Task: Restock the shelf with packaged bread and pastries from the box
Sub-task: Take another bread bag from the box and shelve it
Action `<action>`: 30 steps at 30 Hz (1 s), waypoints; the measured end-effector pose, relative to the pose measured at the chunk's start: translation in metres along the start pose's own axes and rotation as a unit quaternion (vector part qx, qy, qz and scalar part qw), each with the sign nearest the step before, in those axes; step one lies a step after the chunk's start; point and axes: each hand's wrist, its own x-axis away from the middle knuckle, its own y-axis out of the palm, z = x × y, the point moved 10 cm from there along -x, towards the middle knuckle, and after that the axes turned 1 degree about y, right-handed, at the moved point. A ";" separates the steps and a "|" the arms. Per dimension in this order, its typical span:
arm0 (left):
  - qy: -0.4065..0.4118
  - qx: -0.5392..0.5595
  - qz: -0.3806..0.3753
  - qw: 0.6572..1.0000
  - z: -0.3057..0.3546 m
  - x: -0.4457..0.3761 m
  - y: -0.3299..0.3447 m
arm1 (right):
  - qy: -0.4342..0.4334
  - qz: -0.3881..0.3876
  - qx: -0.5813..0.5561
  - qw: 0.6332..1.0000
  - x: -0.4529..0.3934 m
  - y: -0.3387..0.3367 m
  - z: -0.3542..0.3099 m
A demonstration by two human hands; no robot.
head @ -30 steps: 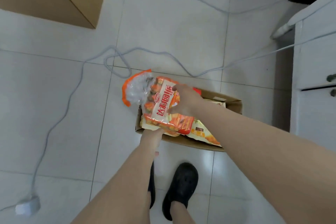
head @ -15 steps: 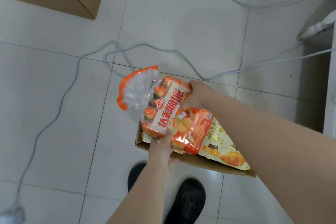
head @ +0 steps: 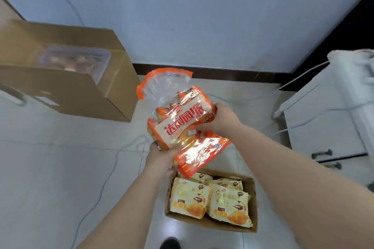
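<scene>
Head view: I see both hands holding orange pastry bag (head: 183,127) above open box (head: 253,204) on floor. Left hand (head: 162,159) fingers curled under bag's lower edge; right hand (head: 221,121) fingers clamped on its right side. Yellow packets (head: 210,202) fill box.

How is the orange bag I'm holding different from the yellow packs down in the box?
The orange bag is lifted clear, gripped by the left hand and right hand; the yellow packs lie flat in the small box. The orange bag is bigger, with a clear crinkled top; the yellow packs are smaller and opaque. Both are sealed snack wrappers.
</scene>
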 end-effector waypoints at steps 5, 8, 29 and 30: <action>0.114 -0.057 -0.016 0.992 0.146 0.100 0.008 | -0.030 0.113 -0.047 0.992 0.094 -0.135 -0.080; 0.184 -0.088 -0.037 0.978 0.221 0.162 0.021 | -0.043 0.159 -0.095 0.982 0.155 -0.205 -0.109; 0.477 -0.224 -0.352 0.774 0.399 0.522 0.193 | 0.028 0.568 -0.182 0.802 0.562 -0.441 -0.087; 0.482 -0.218 -0.375 0.761 0.394 0.540 0.203 | 0.040 0.586 -0.182 0.789 0.584 -0.442 -0.079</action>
